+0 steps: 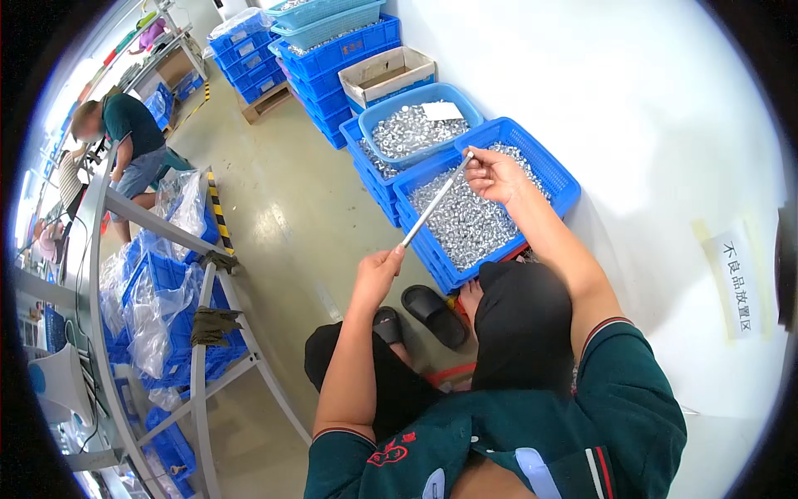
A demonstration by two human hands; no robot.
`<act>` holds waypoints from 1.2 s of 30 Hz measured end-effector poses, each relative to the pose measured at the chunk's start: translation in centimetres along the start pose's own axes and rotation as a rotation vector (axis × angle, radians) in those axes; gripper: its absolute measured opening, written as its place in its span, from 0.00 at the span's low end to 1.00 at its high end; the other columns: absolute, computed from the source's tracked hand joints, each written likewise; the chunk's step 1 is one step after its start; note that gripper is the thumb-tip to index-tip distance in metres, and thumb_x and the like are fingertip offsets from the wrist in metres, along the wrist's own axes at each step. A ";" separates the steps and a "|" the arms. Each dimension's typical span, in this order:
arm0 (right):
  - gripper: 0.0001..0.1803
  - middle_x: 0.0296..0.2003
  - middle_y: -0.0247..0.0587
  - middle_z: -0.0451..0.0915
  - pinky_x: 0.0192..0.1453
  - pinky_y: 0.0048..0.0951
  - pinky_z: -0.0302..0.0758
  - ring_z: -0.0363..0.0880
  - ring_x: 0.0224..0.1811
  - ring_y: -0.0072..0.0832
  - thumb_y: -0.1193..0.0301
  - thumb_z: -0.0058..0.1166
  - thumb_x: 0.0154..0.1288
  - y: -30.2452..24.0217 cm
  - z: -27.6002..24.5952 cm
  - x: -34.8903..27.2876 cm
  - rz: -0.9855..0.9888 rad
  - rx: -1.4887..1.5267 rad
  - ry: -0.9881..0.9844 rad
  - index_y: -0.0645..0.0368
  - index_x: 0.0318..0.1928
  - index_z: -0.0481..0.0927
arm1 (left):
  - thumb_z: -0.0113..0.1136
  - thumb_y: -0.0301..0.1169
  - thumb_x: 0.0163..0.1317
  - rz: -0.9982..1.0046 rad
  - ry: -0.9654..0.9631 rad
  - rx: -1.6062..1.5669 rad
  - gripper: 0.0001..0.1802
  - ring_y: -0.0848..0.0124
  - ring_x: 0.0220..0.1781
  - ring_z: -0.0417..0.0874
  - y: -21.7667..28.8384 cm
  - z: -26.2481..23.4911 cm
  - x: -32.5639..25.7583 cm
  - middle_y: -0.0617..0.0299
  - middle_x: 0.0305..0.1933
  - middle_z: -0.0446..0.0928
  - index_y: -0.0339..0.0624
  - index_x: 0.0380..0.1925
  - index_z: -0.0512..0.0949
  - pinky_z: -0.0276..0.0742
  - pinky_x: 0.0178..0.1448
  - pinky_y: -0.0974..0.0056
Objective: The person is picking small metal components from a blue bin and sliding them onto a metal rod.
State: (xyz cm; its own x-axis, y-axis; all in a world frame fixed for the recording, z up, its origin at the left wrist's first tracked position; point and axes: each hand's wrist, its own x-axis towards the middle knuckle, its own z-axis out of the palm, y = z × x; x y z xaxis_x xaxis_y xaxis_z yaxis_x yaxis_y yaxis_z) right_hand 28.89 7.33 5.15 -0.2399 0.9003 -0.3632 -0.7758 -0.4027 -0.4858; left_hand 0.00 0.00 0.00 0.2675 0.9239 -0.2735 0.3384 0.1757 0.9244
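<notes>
1. Left hand (378, 270): the fingers are closed around the lower end of one thin metal rod (436, 202). The hand sits above the knees, at 7 o'clock from the rod's middle.
2. Rod: one piece, straight, slim and silver. It runs diagonally from the left hand up to the right hand, over the near edge of the blue crate (559, 179). It appears stiff and light. The smooth metal is likely slippery, so support at both ends, as shown, suits it best.
3. Right hand (495, 173): the fingers pinch the upper end of the rod, at 1 o'clock from its middle, directly above the crate's contents.
4. Black sandals (432, 314): two, on the floor (291, 208) between the knees and the crate.
5. Blue crate: one in front, filled with small silver metal parts (470, 220), too many to count. Loose, hard and individually light; the full crate is judged heavy.
6. Light-blue basket (420, 125): one, at 11 o'clock from the crate, also full of silver parts, with a white slip on top.
7. Cardboard box (386, 75): one, open, resting on stacked blue crates behind.
8. Another person (125, 141): one, bent over at the far left.
</notes>
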 end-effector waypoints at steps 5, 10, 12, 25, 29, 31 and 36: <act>0.13 0.18 0.27 0.60 0.13 0.14 0.53 0.56 0.17 0.14 0.63 0.44 0.64 -0.7 -0.7 -0.1 0.063 -0.227 -0.108 0.63 0.37 0.73 | 0.49 0.49 0.60 0.012 0.010 -0.017 0.25 0.82 0.16 0.55 0.1 0.4 -0.3 0.72 0.13 0.59 0.42 0.13 0.67 0.51 0.20 0.72; 0.20 0.22 0.28 0.66 0.18 0.15 0.57 0.60 0.21 0.15 0.56 0.42 0.65 2.3 3.5 -0.8 -0.048 -0.561 -0.085 0.60 0.41 0.76 | 0.49 0.49 0.60 -0.002 0.076 -0.059 0.24 0.83 0.14 0.54 0.3 0.0 0.1 0.73 0.12 0.57 0.43 0.13 0.67 0.48 0.18 0.73; 0.14 0.27 0.33 0.72 0.23 0.16 0.65 0.68 0.26 0.18 0.65 0.45 0.64 2.1 2.9 -0.7 -0.003 -0.573 -0.161 0.62 0.43 0.74 | 0.49 0.49 0.59 -0.022 0.095 -0.070 0.24 0.83 0.13 0.53 0.3 -0.1 0.1 0.73 0.11 0.57 0.43 0.13 0.67 0.48 0.17 0.73; 0.12 0.29 0.38 0.74 0.15 0.12 0.61 0.66 0.19 0.15 0.61 0.52 0.60 -0.2 -0.5 0.3 -0.136 -0.156 0.106 0.57 0.34 0.72 | 0.50 0.48 0.59 0.019 0.037 -0.037 0.24 0.82 0.14 0.54 0.3 -0.1 0.0 0.72 0.12 0.58 0.43 0.12 0.67 0.49 0.17 0.72; 0.15 0.23 0.32 0.68 0.14 0.12 0.55 0.59 0.16 0.14 0.59 0.53 0.59 -0.1 -0.4 0.3 -0.134 -0.064 0.099 0.59 0.33 0.71 | 0.50 0.46 0.60 0.030 0.002 -0.026 0.23 0.82 0.15 0.55 -0.3 0.1 0.1 0.72 0.12 0.59 0.43 0.12 0.67 0.50 0.19 0.72; 0.15 0.22 0.32 0.67 0.13 0.12 0.54 0.59 0.16 0.15 0.60 0.53 0.59 -0.2 -0.4 0.2 -0.120 -0.067 0.068 0.60 0.32 0.71 | 0.50 0.46 0.60 0.029 0.000 -0.026 0.23 0.82 0.15 0.55 -0.3 0.1 0.1 0.72 0.12 0.59 0.43 0.12 0.67 0.50 0.19 0.73; 0.14 0.18 0.30 0.65 0.12 0.12 0.52 0.57 0.14 0.14 0.62 0.55 0.58 -0.3 -0.2 0.1 -0.068 -0.084 0.075 0.61 0.30 0.72 | 0.50 0.46 0.60 0.030 -0.011 -0.029 0.23 0.82 0.16 0.56 0.0 0.1 0.1 0.72 0.13 0.59 0.43 0.12 0.67 0.51 0.20 0.73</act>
State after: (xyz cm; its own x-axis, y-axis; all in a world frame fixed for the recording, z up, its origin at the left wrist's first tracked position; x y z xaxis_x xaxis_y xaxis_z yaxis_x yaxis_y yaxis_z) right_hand 29.18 7.48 5.11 -0.1416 0.9125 -0.3837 -0.7366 -0.3561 -0.5751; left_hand 0.10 0.02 -0.09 0.2867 0.9252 -0.2485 0.3037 0.1582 0.9395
